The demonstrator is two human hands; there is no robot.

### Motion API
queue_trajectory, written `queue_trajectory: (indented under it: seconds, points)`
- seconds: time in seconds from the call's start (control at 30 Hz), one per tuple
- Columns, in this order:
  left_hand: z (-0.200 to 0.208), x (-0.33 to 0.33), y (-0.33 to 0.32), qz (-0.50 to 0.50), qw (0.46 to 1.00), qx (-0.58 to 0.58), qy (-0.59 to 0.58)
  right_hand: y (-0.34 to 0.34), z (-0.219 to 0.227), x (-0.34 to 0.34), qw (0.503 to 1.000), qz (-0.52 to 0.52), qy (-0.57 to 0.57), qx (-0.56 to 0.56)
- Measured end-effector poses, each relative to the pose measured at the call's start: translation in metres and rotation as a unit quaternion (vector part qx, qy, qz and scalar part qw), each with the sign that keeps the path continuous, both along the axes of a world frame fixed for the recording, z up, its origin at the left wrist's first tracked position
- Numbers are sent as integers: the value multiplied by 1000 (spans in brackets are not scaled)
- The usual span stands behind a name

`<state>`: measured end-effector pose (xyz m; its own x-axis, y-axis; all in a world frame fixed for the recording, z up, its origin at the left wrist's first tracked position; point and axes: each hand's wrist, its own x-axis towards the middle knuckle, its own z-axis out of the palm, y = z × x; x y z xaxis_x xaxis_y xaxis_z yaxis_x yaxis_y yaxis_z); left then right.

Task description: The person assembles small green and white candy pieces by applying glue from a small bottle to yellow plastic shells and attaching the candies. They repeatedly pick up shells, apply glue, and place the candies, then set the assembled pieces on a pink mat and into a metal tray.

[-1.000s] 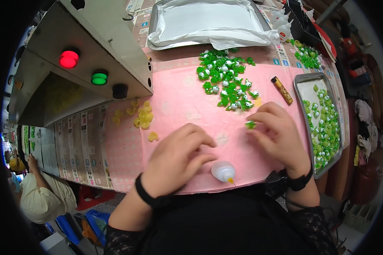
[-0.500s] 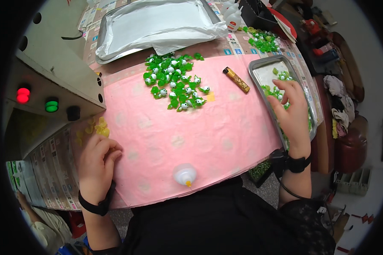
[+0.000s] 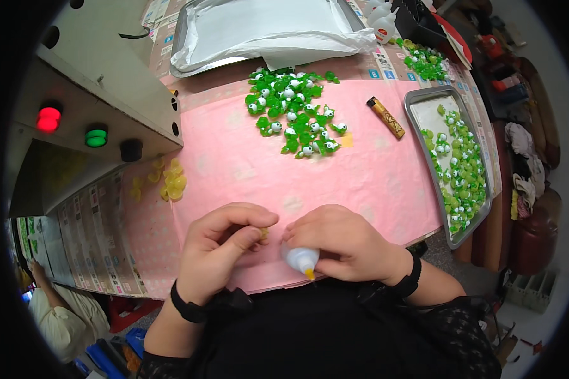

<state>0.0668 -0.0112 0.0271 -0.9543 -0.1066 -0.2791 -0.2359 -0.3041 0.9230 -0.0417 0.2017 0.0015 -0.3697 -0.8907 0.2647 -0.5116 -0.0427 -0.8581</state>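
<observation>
Near the table's front edge, my left hand (image 3: 220, 245) pinches a small translucent yellow piece (image 3: 263, 234), mostly hidden by the fingers. Close to its right, my right hand (image 3: 348, 243) is closed round a small white squeeze bottle (image 3: 300, 258), whose yellow tip points towards me. Both hands are over the pink sheet (image 3: 227, 170). Loose yellow cup-like pieces (image 3: 174, 183) lie at the left of the sheet. Farther back is a pile of green figures (image 3: 291, 95) with white, eye-like balls.
A metal tray (image 3: 417, 101) at the right holds many green and yellow-green pieces. A gold-and-black lighter (image 3: 385, 118) lies beside it. Behind the pile stands a paper-lined tray (image 3: 265, 38). A machine box (image 3: 117, 95) with lit red and green lamps borders the left.
My right hand has left the tray and taken hold of the squeeze bottle. My left hand has come from the yellow pieces towards the middle, pinching one. The view has shifted.
</observation>
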Motion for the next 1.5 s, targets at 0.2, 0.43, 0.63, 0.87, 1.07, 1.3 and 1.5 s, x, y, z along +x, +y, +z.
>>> queue_trajectory:
  seconds: [0.2,0.43,0.63,0.87,1.07,1.3,1.5]
  points:
    - [-9,-3,20,32,989,139,-30,10,19,-4,986,-142,-91,-5]
    - [-12,-1,22,24,985,167,-49,10,24,-1,946,-235,-221,-39]
    - [-33,8,15,14,937,349,-17,13,28,-3,932,-236,-262,-82]
    - [-37,8,17,40,922,384,-28,15,30,-11,958,-239,-34,-153]
    - [-39,8,16,36,918,395,-15,4,44,-6,969,-202,68,-125]
    - [-39,8,16,37,914,404,-18,-5,49,-6,971,-190,79,-123]
    - [-39,8,17,39,913,406,-19,-6,49,-6,972,-186,83,-120]
